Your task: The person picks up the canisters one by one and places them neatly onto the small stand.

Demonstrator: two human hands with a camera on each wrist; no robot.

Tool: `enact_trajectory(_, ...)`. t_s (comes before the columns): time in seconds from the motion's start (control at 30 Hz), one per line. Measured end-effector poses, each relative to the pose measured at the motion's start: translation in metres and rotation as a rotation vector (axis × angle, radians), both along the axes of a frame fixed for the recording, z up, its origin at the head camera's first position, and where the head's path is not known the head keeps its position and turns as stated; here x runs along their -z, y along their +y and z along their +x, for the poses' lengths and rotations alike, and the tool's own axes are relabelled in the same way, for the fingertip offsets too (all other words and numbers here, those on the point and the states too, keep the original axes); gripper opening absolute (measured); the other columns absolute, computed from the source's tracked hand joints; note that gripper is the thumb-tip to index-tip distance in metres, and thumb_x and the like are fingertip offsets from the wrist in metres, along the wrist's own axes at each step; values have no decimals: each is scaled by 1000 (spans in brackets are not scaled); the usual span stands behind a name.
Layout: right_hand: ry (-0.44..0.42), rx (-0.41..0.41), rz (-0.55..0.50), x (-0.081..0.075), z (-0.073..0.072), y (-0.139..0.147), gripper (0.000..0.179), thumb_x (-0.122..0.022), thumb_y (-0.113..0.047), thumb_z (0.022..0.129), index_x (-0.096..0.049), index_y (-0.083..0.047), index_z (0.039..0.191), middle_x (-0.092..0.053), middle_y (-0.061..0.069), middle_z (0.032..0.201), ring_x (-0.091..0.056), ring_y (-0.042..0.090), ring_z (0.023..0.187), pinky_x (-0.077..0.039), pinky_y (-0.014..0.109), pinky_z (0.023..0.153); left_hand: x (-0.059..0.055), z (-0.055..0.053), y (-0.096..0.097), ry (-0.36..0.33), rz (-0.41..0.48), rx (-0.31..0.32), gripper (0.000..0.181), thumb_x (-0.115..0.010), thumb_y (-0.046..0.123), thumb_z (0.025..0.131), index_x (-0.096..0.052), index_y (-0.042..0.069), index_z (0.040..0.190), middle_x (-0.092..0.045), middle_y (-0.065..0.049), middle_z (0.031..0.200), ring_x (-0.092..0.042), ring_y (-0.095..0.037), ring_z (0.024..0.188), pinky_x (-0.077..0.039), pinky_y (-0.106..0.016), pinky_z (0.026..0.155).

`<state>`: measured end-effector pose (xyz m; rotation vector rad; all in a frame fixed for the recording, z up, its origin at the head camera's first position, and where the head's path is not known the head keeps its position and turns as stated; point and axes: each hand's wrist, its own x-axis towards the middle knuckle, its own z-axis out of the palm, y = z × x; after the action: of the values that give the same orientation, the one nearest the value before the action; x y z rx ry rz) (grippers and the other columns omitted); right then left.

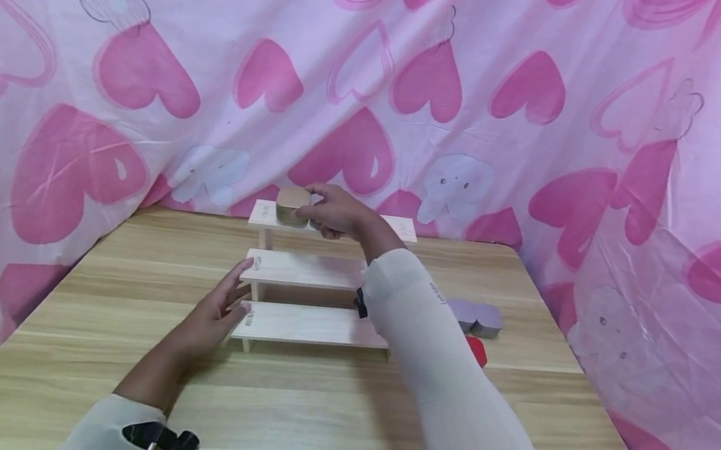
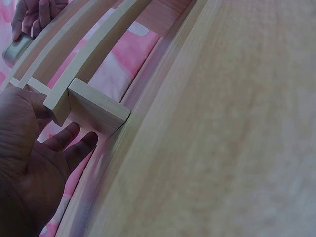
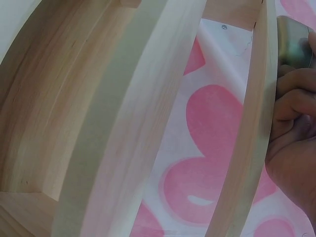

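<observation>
The right hand (image 1: 338, 213) reaches to the top tier of a pale three-tier wooden step rack (image 1: 315, 326) and pinches a gold-coloured rounded tin (image 1: 292, 206) between thumb and fingers, coming at it from its 3 o'clock side. The tin is upright, at 11 o'clock from the rack's centre, over the 9 o'clock end of the top plank; whether its base bears fully on the wood I cannot tell.

The left hand (image 1: 209, 323) is at the rack's 8 o'clock, its fingers spread wide and touching the 9 o'clock ends of the two lower tiers. In the left wrist view, two of its fingertips lie close to the side support beneath the lowest plank.

Out at the rack's 3 o'clock, two purple rounded boxes (image 1: 487, 321) stand side by side, touching. Just at their 6 o'clock is a red object (image 1: 477, 350), partly hidden by the right sleeve (image 1: 445, 361). Everything stands on a wood-grain table (image 1: 298, 418), with a pink heart-print cloth (image 1: 277, 15) hanging behind at 12 o'clock.
</observation>
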<state>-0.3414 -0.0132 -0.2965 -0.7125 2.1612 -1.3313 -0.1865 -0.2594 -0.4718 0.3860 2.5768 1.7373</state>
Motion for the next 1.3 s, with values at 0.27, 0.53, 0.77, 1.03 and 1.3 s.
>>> enact_trajectory(0.27,15,5,17,1,0,1,47,-74,-21,103,-55,-15,146,-60,12,88,-42,13,52,-39,25,49,2,0,1,32,-1,5,83,-51,5,114,-10,39,176,-13,-20,184,-32,-54,162,-35,-66,125)
enact_trajectory(0.53,-3,15,25,-1,0,6,90,-84,-18,95,-34,-20,170,-65,7,87,-54,16,55,-51,29,54,2,-1,1,15,-1,-5,83,-51,5,114,-11,45,175,-15,-17,184,-33,-52,163,-35,-64,126)
enact_trajectory(0.77,-10,28,45,-5,3,17,104,-86,-12,94,-21,-23,174,-57,4,79,-56,18,58,-52,29,57,3,-1,1,-1,1,7,82,-52,9,115,-9,45,175,-15,-17,184,-32,-51,164,-35,-65,126)
enact_trajectory(1.03,69,27,73,-9,12,34,112,-86,-10,93,-12,-21,176,-55,4,80,-55,18,57,-52,28,57,0,-1,1,8,-12,1,82,-52,9,115,-9,46,175,-14,-17,184,-32,-51,164,-35,-65,126)
enact_trajectory(1.3,139,35,58,-13,31,64,112,-88,-15,93,-13,-25,177,-55,4,84,-57,18,57,-54,29,57,-1,0,0,0,-11,2,80,-52,14,116,-10,48,174,-11,-16,185,-31,-51,164,-34,-67,127)
